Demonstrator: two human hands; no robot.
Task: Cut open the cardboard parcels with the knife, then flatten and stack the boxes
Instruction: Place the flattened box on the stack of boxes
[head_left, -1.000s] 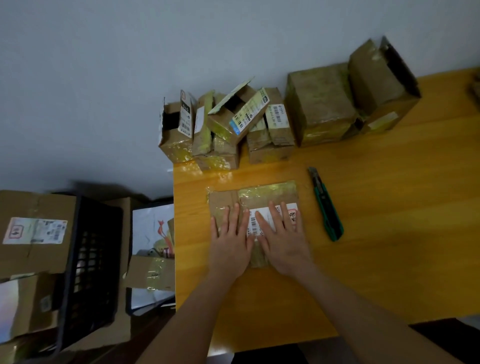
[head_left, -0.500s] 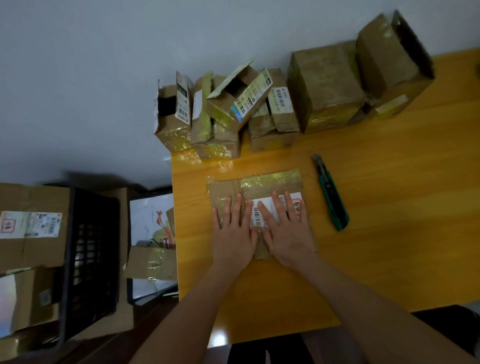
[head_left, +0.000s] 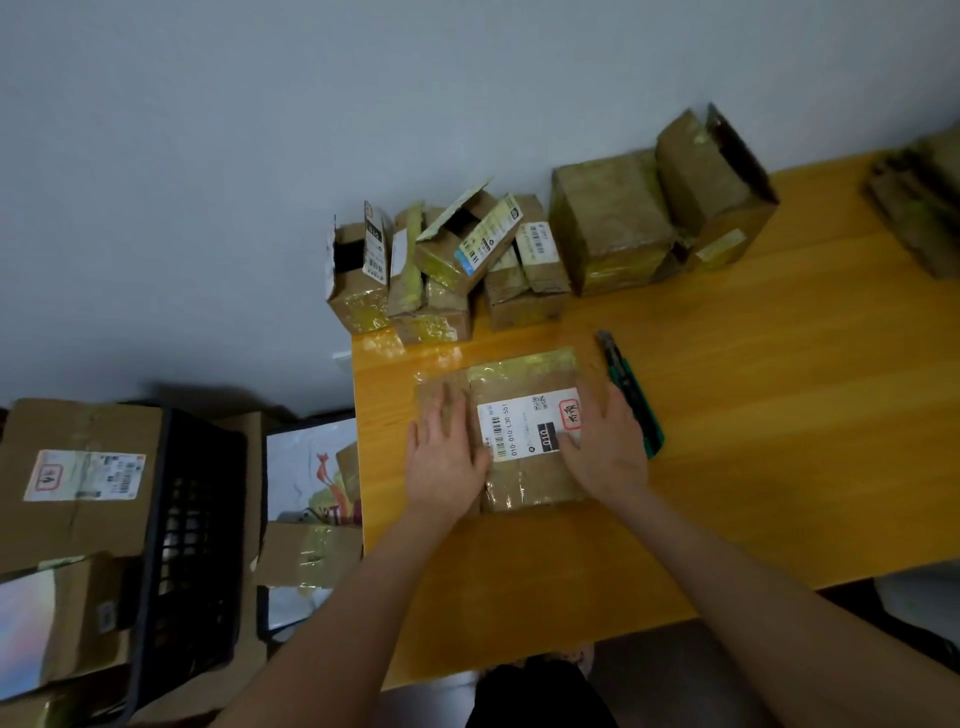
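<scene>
A flattened cardboard box (head_left: 524, 483) with a white shipping label lies on the orange wooden table (head_left: 753, 467) near its left edge. My left hand (head_left: 447, 457) rests flat on the box's left part, fingers straight. My right hand (head_left: 605, 452) lies flat on its right side, fingers spread over the edge. A green utility knife (head_left: 631, 395) lies on the table just right of my right hand. Several small taped parcels (head_left: 447, 270), some cut open, stand in a row along the wall, with two larger boxes (head_left: 660, 213) to their right.
More cardboard (head_left: 919, 208) sits at the table's far right. Left of the table, on the floor, stand a black plastic crate (head_left: 192, 545), big cardboard boxes (head_left: 78, 478) and loose flattened packaging (head_left: 311, 525). A bare stretch of tabletop runs to the right of the knife.
My hands have slid apart from the middle of the flattened box to its left and right sides, uncovering the label. The knife has not moved.
</scene>
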